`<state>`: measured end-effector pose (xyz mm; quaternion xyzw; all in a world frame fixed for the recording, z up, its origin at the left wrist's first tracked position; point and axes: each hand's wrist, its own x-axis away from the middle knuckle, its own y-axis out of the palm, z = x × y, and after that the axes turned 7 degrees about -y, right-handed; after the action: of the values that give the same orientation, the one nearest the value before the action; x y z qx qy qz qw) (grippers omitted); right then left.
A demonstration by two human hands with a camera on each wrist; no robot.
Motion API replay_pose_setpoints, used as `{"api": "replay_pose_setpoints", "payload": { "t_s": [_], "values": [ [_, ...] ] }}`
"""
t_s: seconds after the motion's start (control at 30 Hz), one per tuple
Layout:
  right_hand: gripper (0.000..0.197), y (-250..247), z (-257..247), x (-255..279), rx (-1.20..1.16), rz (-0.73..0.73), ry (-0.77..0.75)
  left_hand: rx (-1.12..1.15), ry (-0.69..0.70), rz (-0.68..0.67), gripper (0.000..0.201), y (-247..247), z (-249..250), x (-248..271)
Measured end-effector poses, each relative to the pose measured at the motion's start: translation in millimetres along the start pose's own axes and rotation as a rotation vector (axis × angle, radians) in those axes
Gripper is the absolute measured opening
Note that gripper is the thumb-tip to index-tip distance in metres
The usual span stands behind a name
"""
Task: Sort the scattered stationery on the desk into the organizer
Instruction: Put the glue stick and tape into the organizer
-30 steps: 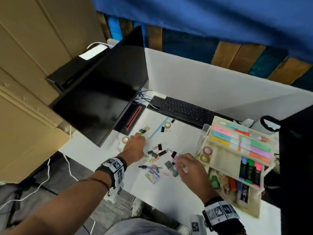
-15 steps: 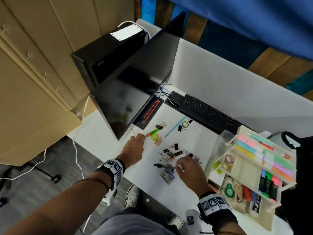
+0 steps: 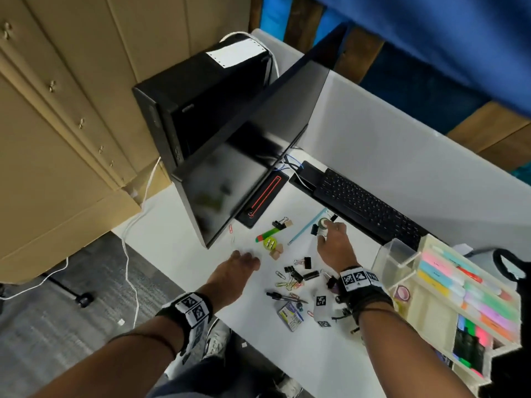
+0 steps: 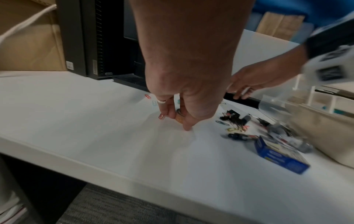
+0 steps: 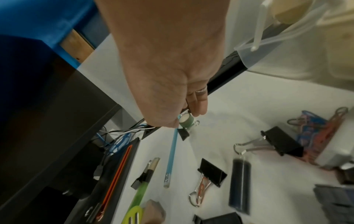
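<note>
My left hand (image 4: 177, 119) pinches a small orange tape roll (image 4: 179, 119) just above the white desk, near a red paper clip (image 4: 161, 116); it shows in the head view (image 3: 244, 261) in front of the monitor. My right hand (image 5: 186, 119) pinches a small green tape roll (image 5: 185, 122) beside the keyboard, over the end of a blue pencil (image 5: 172, 151). Between the hands lie black binder clips (image 3: 297, 275), coloured paper clips (image 3: 287, 284), a black pen (image 3: 283, 297) and a blue staple box (image 3: 290, 311). The cream organizer (image 3: 431, 317) stands at the right, holding highlighters.
A tilted black monitor (image 3: 250, 168) overhangs the desk at the left, with a computer tower (image 3: 201, 90) behind. A black keyboard (image 3: 367, 206) lies at the back. Green scissors (image 3: 268, 234) and erasers lie near the monitor base. The desk's front edge (image 4: 114, 171) is close.
My right hand has left the clip pile and reached forward to the green tape roll by the keyboard. My left hand stayed near the monitor. The head view swung left.
</note>
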<state>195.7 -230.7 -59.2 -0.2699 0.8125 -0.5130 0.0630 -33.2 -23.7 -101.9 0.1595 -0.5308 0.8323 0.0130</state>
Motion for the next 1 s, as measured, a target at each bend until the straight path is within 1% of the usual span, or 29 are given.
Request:
{"api": "replay_pose_setpoints", "payload": {
  "t_s": [0.1,0.2,0.23,0.3,0.37,0.5,0.6,0.67,0.73,0.8,0.87,0.93,1.0],
  "values": [
    [0.049,17,10,-10,0.044,-0.021,0.021,-0.014,0.045,-0.022,0.053,5,7,7],
    [0.052,26,17,-9,0.095,-0.044,0.039,0.041,0.100,-0.057,0.049,8,11,12],
    [0.048,27,19,-8,0.094,-0.030,0.039,0.048,0.119,-0.066,0.046,8,12,13],
    [0.032,28,21,-5,0.111,-0.009,0.027,0.043,0.157,-0.084,0.040,10,12,14],
    [0.018,28,22,-1,0.164,-0.021,0.029,0.037,0.188,-0.090,0.038,9,14,13],
    [0.010,32,29,10,0.183,0.025,-0.020,0.073,0.206,-0.103,0.040,-1,23,9],
    [0.009,27,26,18,0.064,0.124,-0.082,0.133,0.208,-0.076,0.038,-9,29,8],
    [0.007,15,14,31,-0.073,0.221,-0.129,0.200,0.210,-0.052,0.037,-14,34,7],
    [0.001,0,4,53,-0.170,0.279,-0.173,0.268,0.201,-0.028,0.041,-19,43,4],
    [0.007,-14,0,79,-0.234,0.300,-0.177,0.350,0.191,-0.002,0.039,-24,54,-1],
    [0.014,-33,4,111,-0.296,0.307,-0.154,0.396,0.213,0.011,0.037,-26,68,-9],
    [0.017,-54,17,145,-0.298,0.322,-0.142,0.429,0.227,0.012,0.042,-25,85,-16],
    [0.014,-73,41,174,-0.220,0.314,-0.083,0.470,0.229,0.013,0.044,-24,105,-22]
  ]
}}
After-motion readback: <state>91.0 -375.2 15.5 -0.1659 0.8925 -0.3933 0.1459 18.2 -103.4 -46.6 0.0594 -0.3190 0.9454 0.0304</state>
